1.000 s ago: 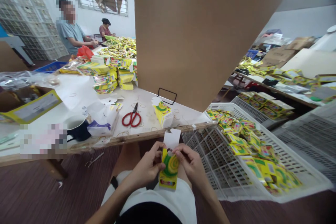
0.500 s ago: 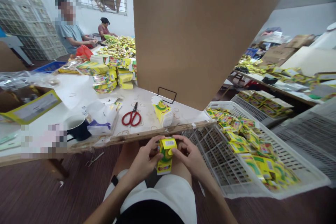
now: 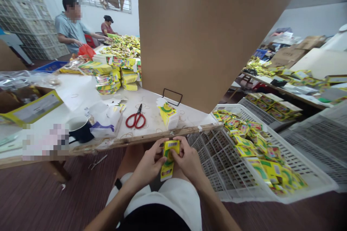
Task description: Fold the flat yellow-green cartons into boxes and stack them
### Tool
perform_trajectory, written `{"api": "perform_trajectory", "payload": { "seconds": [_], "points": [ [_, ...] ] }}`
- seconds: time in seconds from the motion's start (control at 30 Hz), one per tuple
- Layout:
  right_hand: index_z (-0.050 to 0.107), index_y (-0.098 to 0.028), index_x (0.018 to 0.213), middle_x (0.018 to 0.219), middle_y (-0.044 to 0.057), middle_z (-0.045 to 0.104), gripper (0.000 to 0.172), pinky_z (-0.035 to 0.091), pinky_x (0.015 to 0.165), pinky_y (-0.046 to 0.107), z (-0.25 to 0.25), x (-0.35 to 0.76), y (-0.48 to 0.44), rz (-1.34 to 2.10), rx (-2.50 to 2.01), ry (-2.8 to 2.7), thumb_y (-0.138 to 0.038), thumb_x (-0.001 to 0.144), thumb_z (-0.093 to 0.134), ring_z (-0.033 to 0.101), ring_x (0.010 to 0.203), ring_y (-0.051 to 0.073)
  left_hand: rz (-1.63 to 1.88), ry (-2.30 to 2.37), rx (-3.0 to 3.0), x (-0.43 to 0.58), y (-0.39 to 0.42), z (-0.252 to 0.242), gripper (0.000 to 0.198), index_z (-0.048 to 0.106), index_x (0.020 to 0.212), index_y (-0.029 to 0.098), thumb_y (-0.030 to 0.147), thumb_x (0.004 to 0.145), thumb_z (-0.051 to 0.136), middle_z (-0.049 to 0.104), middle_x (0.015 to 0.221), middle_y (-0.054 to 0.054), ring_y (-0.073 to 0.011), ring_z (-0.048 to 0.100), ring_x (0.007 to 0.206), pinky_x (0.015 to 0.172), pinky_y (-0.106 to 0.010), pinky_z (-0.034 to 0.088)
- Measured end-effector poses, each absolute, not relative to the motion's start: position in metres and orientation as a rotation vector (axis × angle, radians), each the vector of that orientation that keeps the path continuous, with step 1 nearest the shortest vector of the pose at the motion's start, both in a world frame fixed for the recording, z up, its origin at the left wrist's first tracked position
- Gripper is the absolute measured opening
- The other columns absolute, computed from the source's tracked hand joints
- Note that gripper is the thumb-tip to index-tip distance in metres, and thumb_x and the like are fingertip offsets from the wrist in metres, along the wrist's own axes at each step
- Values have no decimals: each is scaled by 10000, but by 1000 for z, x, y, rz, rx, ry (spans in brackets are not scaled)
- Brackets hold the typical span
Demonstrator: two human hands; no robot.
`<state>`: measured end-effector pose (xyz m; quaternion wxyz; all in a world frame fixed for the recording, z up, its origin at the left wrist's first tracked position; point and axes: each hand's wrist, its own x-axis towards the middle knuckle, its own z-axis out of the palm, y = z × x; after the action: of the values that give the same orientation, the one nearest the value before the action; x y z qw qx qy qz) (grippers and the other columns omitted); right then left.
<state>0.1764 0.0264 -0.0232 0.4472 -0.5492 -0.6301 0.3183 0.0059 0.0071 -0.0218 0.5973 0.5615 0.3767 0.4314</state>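
Above my lap I hold a small yellow and green printed carton (image 3: 167, 168) between both hands, its long panel hanging down towards me. My left hand (image 3: 149, 162) grips its left edge with thumb and fingers. On the other side my right hand (image 3: 188, 158) has its thumb pressed on the front of the carton and its fingers behind the upper right edge. Just beyond, at the table edge, stands a stack of flat yellow cartons (image 3: 168, 116). Red-handled scissors (image 3: 136, 120) lie left of that stack.
To my right a white plastic crate (image 3: 311, 166) holds many yellow packets. A large cardboard sheet (image 3: 206, 43) stands upright on the table (image 3: 76, 95). A dark mug (image 3: 81, 131) sits near the left front edge. Beyond piled cartons, a person (image 3: 72, 29) stands across the table.
My right thumb has moved onto the carton's front and its top panel now lies flatter. The far person in blue has risen and reaches towards the pile.
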Motion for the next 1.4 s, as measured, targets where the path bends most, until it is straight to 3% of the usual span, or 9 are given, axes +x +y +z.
{"api": "perform_trajectory", "payload": {
  "seconds": [0.13, 0.27, 0.4, 0.57, 0.7, 0.93, 1.07, 1.2, 1.4],
  "points": [
    [616, -273, 1121, 579, -46, 567, 350, 350, 492, 229, -20, 184, 28, 902, -1253, -1723, -253, 771, 632, 492, 501, 140, 1008, 870, 1234, 3, 9, -16, 598, 399, 1340, 175, 134, 775, 590, 690, 1015, -106, -213, 666, 877, 784, -332, 521],
    [676, -236, 1058, 903, 44, 672, 253, 478, 665, 270, -19, 188, 27, 1054, -1080, -1607, -323, 838, 584, 612, 789, 190, 955, 806, 1172, 5, 8, -9, 563, 457, 1273, 146, 169, 743, 645, 702, 978, -113, -216, 675, 798, 717, -320, 525],
    [700, -218, 970, 873, 42, 687, 195, 503, 682, 281, -20, 181, 23, 1068, -1073, -1520, -320, 839, 598, 632, 801, 191, 1010, 801, 1170, 16, 4, -18, 549, 469, 1271, 150, 133, 744, 622, 687, 1062, -119, -234, 662, 936, 795, -325, 522],
    [701, -199, 899, 954, 93, 649, 189, 441, 863, 431, 4, 230, 46, 114, -1291, -1469, -315, 861, 558, 576, 944, 254, 1212, 959, 1305, 17, 8, -29, 684, 288, 1428, 234, 194, 814, 586, 516, 1359, -105, -227, 472, 1267, 1083, -404, 355],
    [566, -166, 1214, 1311, 178, 452, 422, 272, 1012, 522, 25, 264, 94, -189, -1617, -1306, -391, 859, 532, 329, 1264, 333, 1245, 1091, 1360, 9, 15, -33, 642, 332, 1411, 208, 247, 825, 589, 536, 1336, -117, -237, 477, 1262, 1091, -431, 348],
    [682, -152, 889, 962, 138, 670, 354, 397, 875, 397, -11, 175, 189, 223, -1734, -1610, -433, 676, 712, 566, 983, 294, 1153, 1123, 1429, 8, 15, -34, 503, 474, 1305, 148, 231, 820, 579, 605, 1237, -148, -242, 548, 1181, 1042, -442, 408],
    [639, -165, 700, 859, 124, 674, 224, 400, 837, 392, -21, 158, 211, 393, -1792, -1561, -229, 539, 781, 577, 967, 316, 1222, 1169, 1441, -5, 22, -32, 436, 517, 1250, 159, 245, 828, 576, 614, 1226, -133, -232, 570, 1153, 1037, -434, 415],
    [577, -184, 670, 900, 113, 663, 146, 391, 875, 375, -14, 171, 201, 473, -1696, -1481, -202, 603, 705, 558, 1014, 289, 1276, 1200, 1395, -12, 29, -36, 392, 567, 1180, 155, 272, 808, 608, 642, 1181, -133, -246, 598, 1111, 1013, -444, 430],
    [558, -185, 848, 838, 60, 682, 194, 503, 714, 316, -18, 160, 118, 774, -1351, -1407, -367, 784, 553, 632, 763, 189, 1370, 1072, 1079, -13, 32, -36, 452, 593, 1147, 119, 404, 797, 616, 706, 1052, -131, -254, 656, 994, 884, -406, 517]
  ]
}}
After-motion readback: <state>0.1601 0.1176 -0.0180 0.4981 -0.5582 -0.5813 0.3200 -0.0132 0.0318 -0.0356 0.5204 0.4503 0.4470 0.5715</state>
